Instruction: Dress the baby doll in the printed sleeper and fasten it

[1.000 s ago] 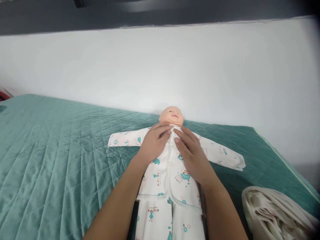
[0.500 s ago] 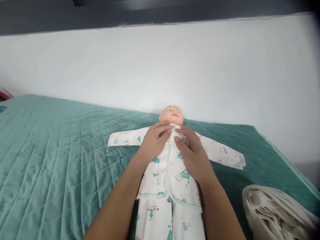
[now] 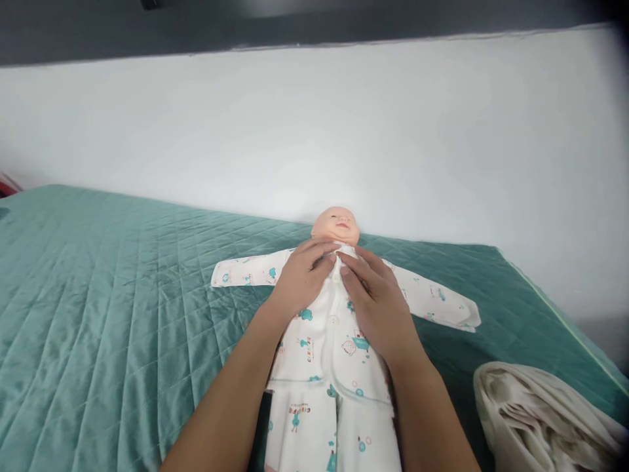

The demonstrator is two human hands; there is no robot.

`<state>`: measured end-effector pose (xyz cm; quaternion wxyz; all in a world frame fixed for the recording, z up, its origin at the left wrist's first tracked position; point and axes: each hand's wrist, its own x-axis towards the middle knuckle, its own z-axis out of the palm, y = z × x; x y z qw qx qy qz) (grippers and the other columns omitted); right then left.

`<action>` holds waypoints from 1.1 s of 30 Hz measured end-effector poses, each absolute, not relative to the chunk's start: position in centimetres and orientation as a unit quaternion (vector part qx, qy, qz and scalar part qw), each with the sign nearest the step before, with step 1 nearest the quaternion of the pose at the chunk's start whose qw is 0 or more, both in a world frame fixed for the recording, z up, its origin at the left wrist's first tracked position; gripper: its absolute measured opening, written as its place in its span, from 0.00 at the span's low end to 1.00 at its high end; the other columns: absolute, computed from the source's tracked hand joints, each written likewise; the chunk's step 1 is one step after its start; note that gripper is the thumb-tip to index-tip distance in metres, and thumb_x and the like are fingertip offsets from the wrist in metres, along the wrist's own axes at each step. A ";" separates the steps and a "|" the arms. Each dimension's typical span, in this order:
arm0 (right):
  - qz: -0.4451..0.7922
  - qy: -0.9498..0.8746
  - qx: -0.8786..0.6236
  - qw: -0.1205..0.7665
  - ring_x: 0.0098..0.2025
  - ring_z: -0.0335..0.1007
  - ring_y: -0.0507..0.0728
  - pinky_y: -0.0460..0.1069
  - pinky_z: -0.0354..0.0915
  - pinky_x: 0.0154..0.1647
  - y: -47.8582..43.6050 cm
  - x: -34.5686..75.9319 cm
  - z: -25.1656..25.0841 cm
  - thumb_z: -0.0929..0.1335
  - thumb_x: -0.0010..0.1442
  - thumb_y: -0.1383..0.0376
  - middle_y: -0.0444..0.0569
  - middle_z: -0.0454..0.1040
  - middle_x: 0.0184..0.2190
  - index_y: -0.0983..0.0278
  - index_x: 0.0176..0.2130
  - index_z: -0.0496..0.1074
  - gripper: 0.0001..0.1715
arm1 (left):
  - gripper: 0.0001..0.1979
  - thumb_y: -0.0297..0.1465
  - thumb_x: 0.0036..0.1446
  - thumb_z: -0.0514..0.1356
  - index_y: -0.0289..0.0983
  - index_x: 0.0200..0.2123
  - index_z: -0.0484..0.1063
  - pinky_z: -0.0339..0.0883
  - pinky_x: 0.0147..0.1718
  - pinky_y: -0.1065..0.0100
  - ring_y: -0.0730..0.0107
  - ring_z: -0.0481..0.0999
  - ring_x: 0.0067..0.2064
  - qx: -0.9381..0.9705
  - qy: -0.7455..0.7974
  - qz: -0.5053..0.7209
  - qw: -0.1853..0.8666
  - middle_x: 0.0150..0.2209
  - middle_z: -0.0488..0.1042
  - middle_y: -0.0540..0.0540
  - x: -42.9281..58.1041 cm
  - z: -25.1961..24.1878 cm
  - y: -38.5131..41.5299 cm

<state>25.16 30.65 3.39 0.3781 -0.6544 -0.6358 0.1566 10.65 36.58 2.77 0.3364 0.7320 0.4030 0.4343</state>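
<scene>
A baby doll (image 3: 336,224) lies on its back, dressed in a white printed jacket (image 3: 314,328) and matching pants (image 3: 299,436). My left hand (image 3: 305,274) is at the jacket's collar, thumb and fingers pinching the front edge just below the doll's chin. Opposite it, my right hand (image 3: 376,292) pinches the other front edge, its fingertips almost meeting the left ones. The top fastening is mostly hidden by my fingers. Lower on the front a pale button (image 3: 333,320) shows. Both sleeves stretch out sideways, flat on the bed.
A green quilted bedspread (image 3: 122,314) lies beneath the doll. At the lower right sits a bundled cream cloth (image 3: 540,413). Behind the doll's head rises a white wall (image 3: 314,131), with a dark band (image 3: 314,26) along its top.
My right hand has shifted slightly left, its fingers closer to the left hand at the collar. The left hand keeps nearly the same place, and the doll lies as before.
</scene>
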 end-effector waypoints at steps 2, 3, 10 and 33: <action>0.148 -0.634 -0.666 0.363 0.67 0.59 0.63 0.64 0.60 0.66 30.6 25.0 3.5 0.60 0.70 0.53 0.43 0.66 0.66 0.50 0.58 0.74 0.23 | 0.16 0.29 0.67 0.54 0.41 0.52 0.77 0.61 0.65 0.63 0.67 0.69 0.63 0.734 0.402 0.432 0.335 0.59 0.75 0.47 10.6 2.8 36.6; 0.146 -0.633 -0.672 0.357 0.67 0.59 0.63 0.64 0.60 0.65 30.5 25.0 3.5 0.60 0.70 0.53 0.43 0.66 0.66 0.49 0.58 0.74 0.23 | 0.16 0.30 0.67 0.54 0.41 0.52 0.77 0.61 0.66 0.63 0.67 0.69 0.64 0.735 0.402 0.431 0.335 0.59 0.75 0.48 10.6 2.8 36.6; 0.137 -0.641 -0.673 0.343 0.68 0.58 0.64 0.65 0.59 0.67 30.4 24.9 3.5 0.58 0.71 0.53 0.45 0.65 0.66 0.52 0.60 0.73 0.26 | 0.16 0.30 0.67 0.54 0.41 0.52 0.78 0.60 0.66 0.63 0.68 0.68 0.64 0.727 0.413 0.426 0.346 0.60 0.74 0.47 10.6 2.9 36.4; 0.227 -0.644 -0.613 0.398 0.71 0.52 0.62 0.64 0.51 0.72 31.0 25.6 3.1 0.61 0.68 0.52 0.45 0.62 0.68 0.53 0.60 0.72 0.25 | 0.18 0.29 0.68 0.51 0.43 0.56 0.74 0.61 0.65 0.63 0.66 0.70 0.63 0.748 0.381 0.424 0.339 0.60 0.75 0.50 10.4 3.1 36.2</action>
